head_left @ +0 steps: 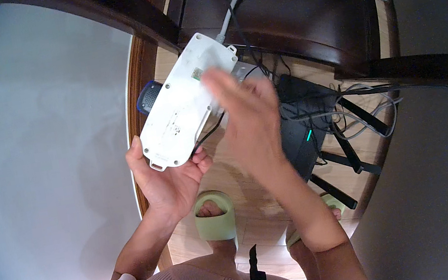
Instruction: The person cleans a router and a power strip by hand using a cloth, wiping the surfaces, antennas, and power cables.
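Note:
A white power strip (182,99) is tilted up in front of me, its flat underside with screws and a small label facing me. My left hand (168,175) is closed around its lower end. Beside its right edge is my right hand (244,101), blurred by motion, with fingers stretched out and apart over the strip. A grey cord (226,25) leaves the strip's upper end. From behind its left edge sticks out a dark block with a blue rim (148,97). A thin black cable (212,132) runs from behind the lower end; the strip's front is hidden.
A black router (301,145) with several antennas and a green light lies on the wooden floor to the right, among tangled cables (361,118). Dark wooden furniture (296,5) stands ahead. Walls rise on both sides. My feet in green slippers (216,226) are below.

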A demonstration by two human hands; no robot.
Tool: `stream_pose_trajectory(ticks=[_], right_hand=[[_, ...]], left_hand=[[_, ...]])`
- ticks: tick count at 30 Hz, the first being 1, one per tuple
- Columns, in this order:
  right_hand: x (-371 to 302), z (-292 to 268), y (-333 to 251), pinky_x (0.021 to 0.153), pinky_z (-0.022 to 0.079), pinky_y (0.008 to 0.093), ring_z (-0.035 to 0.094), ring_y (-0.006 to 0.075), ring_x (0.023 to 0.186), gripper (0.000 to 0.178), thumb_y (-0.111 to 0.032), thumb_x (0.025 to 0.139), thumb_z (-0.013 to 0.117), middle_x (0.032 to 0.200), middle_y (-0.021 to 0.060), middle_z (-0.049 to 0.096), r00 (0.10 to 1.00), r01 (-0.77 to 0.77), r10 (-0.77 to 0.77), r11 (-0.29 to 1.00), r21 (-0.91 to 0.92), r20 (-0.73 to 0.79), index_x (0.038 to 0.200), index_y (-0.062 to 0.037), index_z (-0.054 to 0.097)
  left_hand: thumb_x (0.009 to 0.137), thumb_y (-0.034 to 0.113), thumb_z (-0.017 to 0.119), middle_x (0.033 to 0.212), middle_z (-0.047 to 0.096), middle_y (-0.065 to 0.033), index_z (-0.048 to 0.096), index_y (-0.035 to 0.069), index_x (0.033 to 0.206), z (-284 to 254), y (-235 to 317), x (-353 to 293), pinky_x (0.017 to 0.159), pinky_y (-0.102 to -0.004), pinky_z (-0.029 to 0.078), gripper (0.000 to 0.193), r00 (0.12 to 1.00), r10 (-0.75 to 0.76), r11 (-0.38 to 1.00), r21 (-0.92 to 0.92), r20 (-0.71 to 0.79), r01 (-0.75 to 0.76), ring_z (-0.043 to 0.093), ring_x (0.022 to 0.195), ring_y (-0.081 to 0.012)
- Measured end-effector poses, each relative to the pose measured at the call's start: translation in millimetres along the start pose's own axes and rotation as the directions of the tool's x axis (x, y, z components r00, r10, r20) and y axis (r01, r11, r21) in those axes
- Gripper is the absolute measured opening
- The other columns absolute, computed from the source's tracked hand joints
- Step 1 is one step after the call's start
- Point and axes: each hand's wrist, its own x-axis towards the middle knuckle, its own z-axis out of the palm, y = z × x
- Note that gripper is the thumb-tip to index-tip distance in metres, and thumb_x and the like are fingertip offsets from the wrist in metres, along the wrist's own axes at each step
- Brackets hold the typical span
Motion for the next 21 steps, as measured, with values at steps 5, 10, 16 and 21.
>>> stream_pose_trajectory(ticks=[5,10,16,21], right_hand=[[4,4,-8,0.091,0.046,0.0368,0.059,0.0295,0.095,0.058,0.014,0.077,0.054,0.131,0.0073,0.065,0.997,-0.072,0.072,0.997,0.035,0.022,0.128,-0.0106,0.064],[17,2,13,0.09,0.046,0.0373,0.057,0.0288,0.094,0.053,0.009,0.081,0.054,0.125,0.009,0.068,1.0,-0.001,0.001,1.0,0.005,0.016,0.13,-0.0099,0.063],[1,9,-16,0.086,0.046,0.0402,0.056,0.0303,0.093,0.055,0.009,0.084,0.05,0.1,0.0137,0.071,0.999,0.017,-0.02,0.996,0.087,0.03,0.135,-0.0109,0.059],[37,6,10,0.088,0.047,0.0354,0.057,0.0275,0.092,0.05,0.003,0.084,0.057,0.112,0.009,0.072,0.998,-0.036,0.042,0.993,-0.11,0.055,0.13,-0.0147,0.063]], left_hand=[[0.09,0.071,0.039,0.092,0.058,-0.0101,0.054,0.006,0.128,-2,-2,2,0.071,-0.0351,0.045,0.076,1.0,0.008,1.0,0.011,0.028,-0.008,0.052,0.077,-0.0217],[0.091,0.07,0.039,0.092,0.059,-0.0099,0.054,0.007,0.128,-1,-4,-1,0.071,-0.0354,0.044,0.075,0.999,0.019,1.0,-0.007,0.047,-0.019,0.052,0.077,-0.0218],[0.091,0.07,0.038,0.096,0.06,-0.0081,0.054,0.008,0.129,-4,-3,5,0.068,-0.035,0.044,0.074,0.999,0.032,0.999,0.022,0.042,-0.033,0.051,0.076,-0.022],[0.092,0.071,0.036,0.097,0.061,-0.0077,0.055,0.009,0.128,-3,-4,4,0.068,-0.0358,0.046,0.075,0.997,0.029,1.0,-0.004,0.073,-0.029,0.054,0.075,-0.0225]])
